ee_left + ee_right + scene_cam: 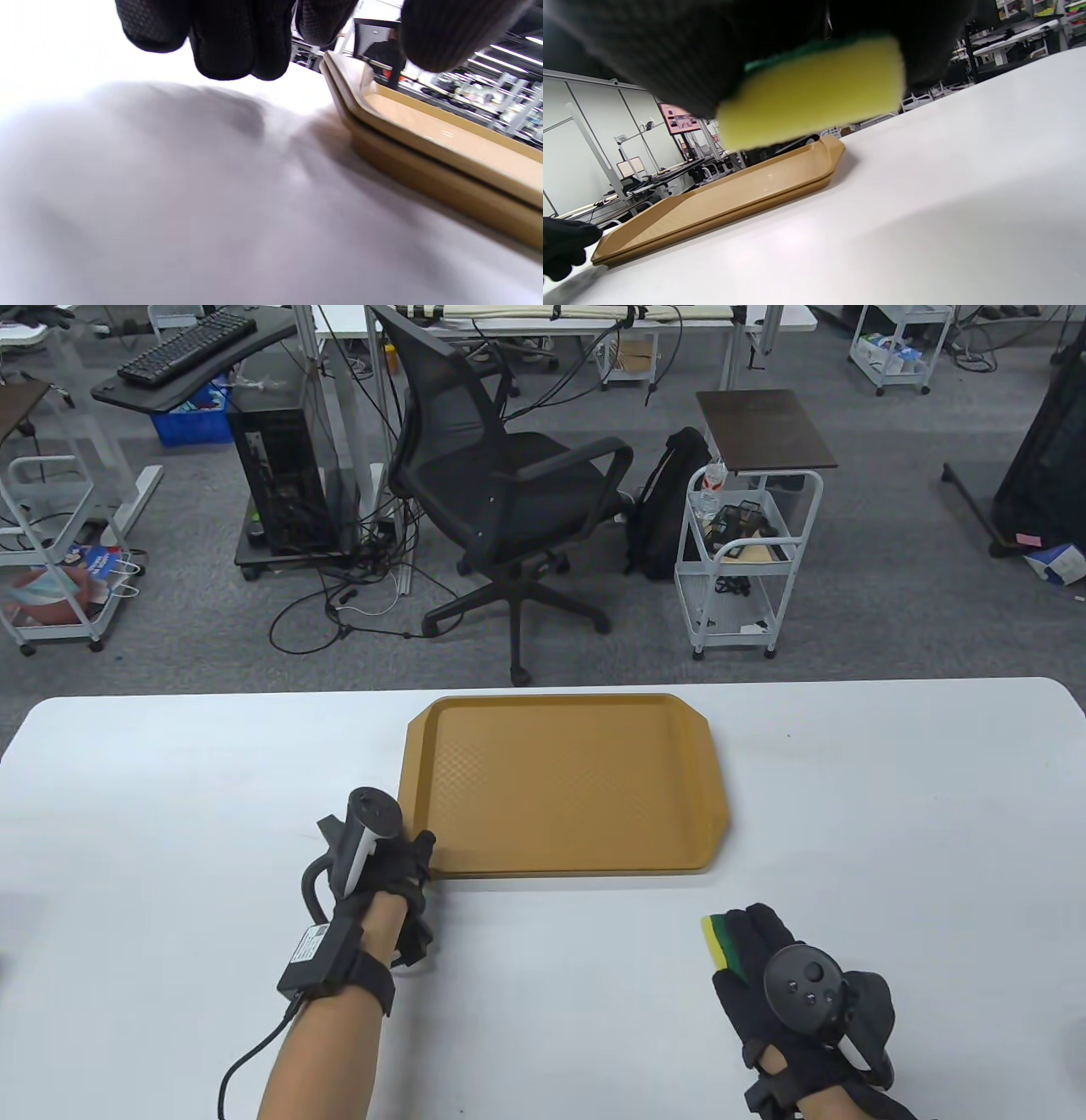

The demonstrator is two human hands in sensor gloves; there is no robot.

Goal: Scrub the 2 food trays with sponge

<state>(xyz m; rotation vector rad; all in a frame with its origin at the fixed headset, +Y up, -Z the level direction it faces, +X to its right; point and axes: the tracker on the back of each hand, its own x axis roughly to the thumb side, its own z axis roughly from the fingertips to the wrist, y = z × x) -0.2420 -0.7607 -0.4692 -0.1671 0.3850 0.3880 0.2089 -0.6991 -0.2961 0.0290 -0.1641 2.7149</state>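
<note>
Two tan food trays [564, 780] lie stacked in the middle of the white table; the left wrist view shows the upper tray [445, 123] nested on the lower tray [445, 190]. My left hand [399, 874] sits at the stack's near-left corner with its fingers curled above the table, holding nothing. My right hand [764, 959] is near the front right, off the trays, gripping a yellow and green sponge [719, 940]. In the right wrist view the sponge [814, 93] hangs above the table, the trays [721, 203] beyond it.
The white table [170, 814] runs wide on both sides of the trays. Beyond its far edge stand a black office chair [501, 492] and a white wire cart [747, 543] on the carpet.
</note>
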